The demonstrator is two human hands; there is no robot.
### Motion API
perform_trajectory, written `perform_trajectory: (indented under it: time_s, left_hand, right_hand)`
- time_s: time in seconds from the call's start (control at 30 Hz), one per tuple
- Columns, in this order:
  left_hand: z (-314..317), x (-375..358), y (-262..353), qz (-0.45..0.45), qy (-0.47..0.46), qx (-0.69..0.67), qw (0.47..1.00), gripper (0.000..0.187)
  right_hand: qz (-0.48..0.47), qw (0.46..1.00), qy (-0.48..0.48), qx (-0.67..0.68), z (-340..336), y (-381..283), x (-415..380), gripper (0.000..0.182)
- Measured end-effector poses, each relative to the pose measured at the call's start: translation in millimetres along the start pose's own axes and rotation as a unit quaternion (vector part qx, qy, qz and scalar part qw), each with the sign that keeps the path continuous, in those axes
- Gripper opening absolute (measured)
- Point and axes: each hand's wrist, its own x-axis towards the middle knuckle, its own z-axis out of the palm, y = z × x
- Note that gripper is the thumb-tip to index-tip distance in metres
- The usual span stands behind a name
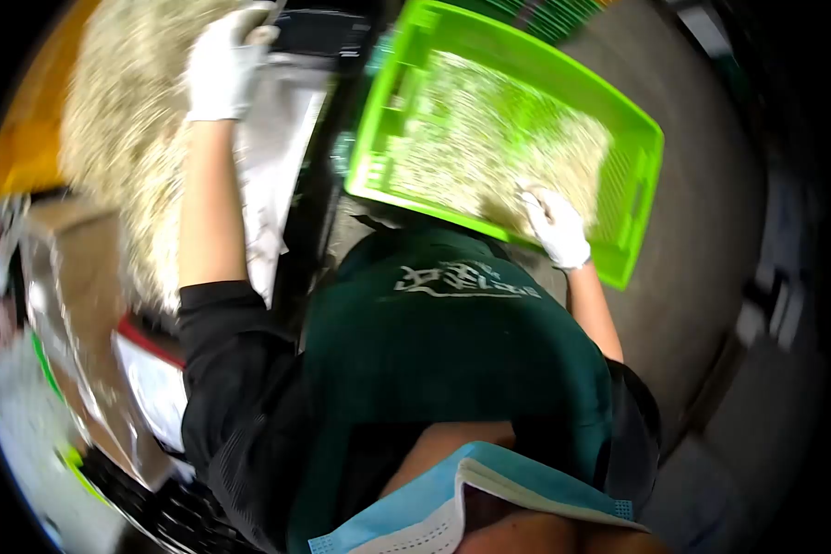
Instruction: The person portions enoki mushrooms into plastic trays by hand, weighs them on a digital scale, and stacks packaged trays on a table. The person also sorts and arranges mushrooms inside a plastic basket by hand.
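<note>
My left hand (226, 69), in a white glove, is at the top left. It lies over the edge of a large heap of pale, thin strands (129, 102), beside a black box-like object (319, 35). Its thumb and a finger are apart, with nothing visible between them. A bright green plastic crate (644, 171) holds more pale strands (471, 138), blurred by motion. Over the crate's near right part is my right hand (556, 226), also white-gloved. Its fingers are curled in at the strands; whatever they pinch is too blurred to make out.
Between heap and crate runs a dark edge with a pale sheet (282, 138) beside it. Orange material (28, 138) is at far left, above a brown cardboard box (78, 277) and a white, red-edged object (152, 383). Grey floor (702, 240) lies right of the crate.
</note>
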Motion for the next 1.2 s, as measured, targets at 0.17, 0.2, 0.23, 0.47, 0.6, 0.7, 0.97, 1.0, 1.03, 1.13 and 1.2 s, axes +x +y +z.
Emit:
perform_trajectory:
  time_s: [0.17, 0.2, 0.23, 0.47, 0.6, 0.7, 0.97, 1.0, 1.03, 1.13, 1.2]
  left_hand:
    - [48, -14, 86, 0.077, 0.105, -0.11, 0.985, 0.029]
    - [62, -31, 105, 0.097, 0.042, -0.108, 0.989, 0.029]
    - [71, -47, 139, -0.045, -0.13, -0.204, 0.969, 0.029]
    - [183, -123, 118, 0.035, -0.11, -0.016, 0.993, 0.049]
    - [184, -139, 98, -0.073, -0.069, 0.115, 0.988, 0.074]
    - [183, -152, 95, -0.363, -0.187, 0.101, 0.907, 0.066]
    - [193, -155, 83, -0.426, -0.145, 0.07, 0.89, 0.043]
    - [192, -153, 85, -0.426, -0.155, 0.079, 0.888, 0.043]
    - [191, -152, 86, -0.425, -0.165, 0.088, 0.886, 0.042]
    - [191, -155, 72, -0.448, -0.186, 0.033, 0.874, 0.042]
    - [193, -152, 47, -0.473, -0.229, -0.058, 0.849, 0.045]
  right_hand:
    - [0.214, 0.975, 0.055, 0.014, -20, 75, -65, 0.019]
    - [0.239, 0.966, 0.072, 0.063, -21, 87, -70, 0.021]
    - [0.271, 0.957, 0.074, 0.068, -20, 101, -72, 0.023]
    - [0.182, 0.982, -0.015, -0.05, -5, 195, 23, 0.034]
    - [0.149, 0.968, 0.055, -0.193, -3, 262, 43, 0.041]
    - [0.123, 0.982, -0.064, -0.13, 4, 249, 31, 0.052]
    - [-0.134, 0.957, -0.132, -0.221, 76, 229, 29, 0.055]
    - [-0.004, 0.951, -0.268, -0.156, 58, 229, 48, 0.052]
    - [0.138, 0.909, -0.375, -0.119, 39, 226, 68, 0.05]
    - [0.144, 0.965, -0.141, -0.166, -3, 216, 59, 0.053]
    - [0.024, 0.962, 0.063, -0.265, -34, 226, 35, 0.06]
